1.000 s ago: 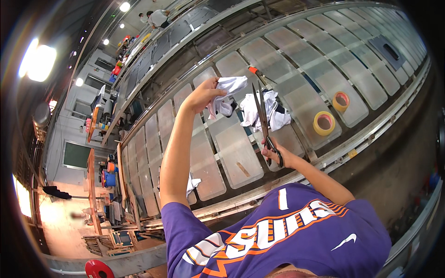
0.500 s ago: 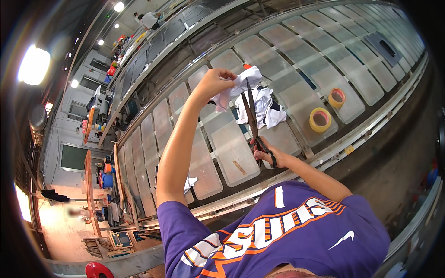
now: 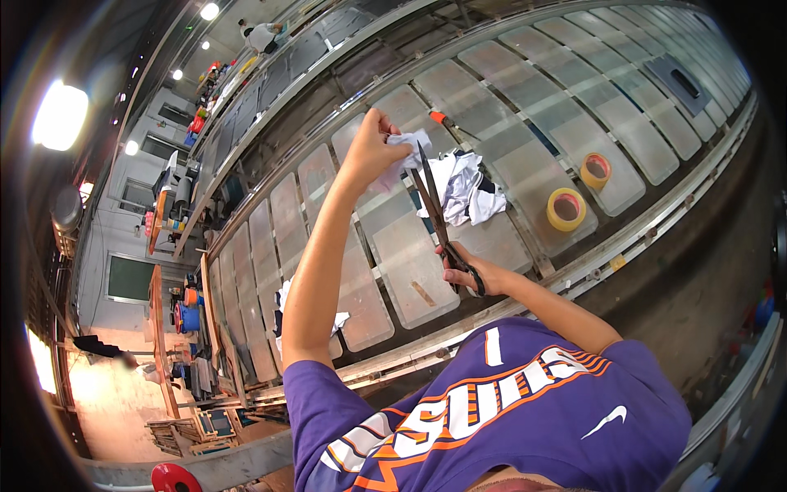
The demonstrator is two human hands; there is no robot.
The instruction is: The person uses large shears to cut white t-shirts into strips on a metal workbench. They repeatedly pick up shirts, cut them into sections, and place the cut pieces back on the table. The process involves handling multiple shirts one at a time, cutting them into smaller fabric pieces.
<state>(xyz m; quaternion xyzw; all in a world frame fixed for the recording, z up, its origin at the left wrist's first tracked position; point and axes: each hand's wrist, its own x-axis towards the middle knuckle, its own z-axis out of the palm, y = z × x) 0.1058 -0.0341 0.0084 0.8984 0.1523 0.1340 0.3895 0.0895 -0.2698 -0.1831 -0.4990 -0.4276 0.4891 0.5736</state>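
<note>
My left hand [image 3: 375, 149] pinches a small piece of white cloth [image 3: 416, 145], held up over the panelled table. In my right hand [image 3: 469, 269] is a pair of long dark scissors [image 3: 434, 205], gripped by the handles. The scissor blades stand apart, their tips close beside the held cloth. Behind the blades a crumpled heap of white and dark cloth pieces [image 3: 467, 187] lies on the table. More white cloth [image 3: 338, 323] shows next to my left forearm, which hides part of it.
Two rolls of yellow tape [image 3: 566, 210] lie to the right of the heap. An orange-handled tool [image 3: 438, 117] rests beyond it. A grey plate with a dark slot [image 3: 679, 82] sits at the far right. Another person [image 3: 264, 37] is at the far upper left.
My left hand has drawn the white cloth left, away from the heap, uncovering the orange-handled tool. The scissors have shifted slightly left, and their blades remain apart.
</note>
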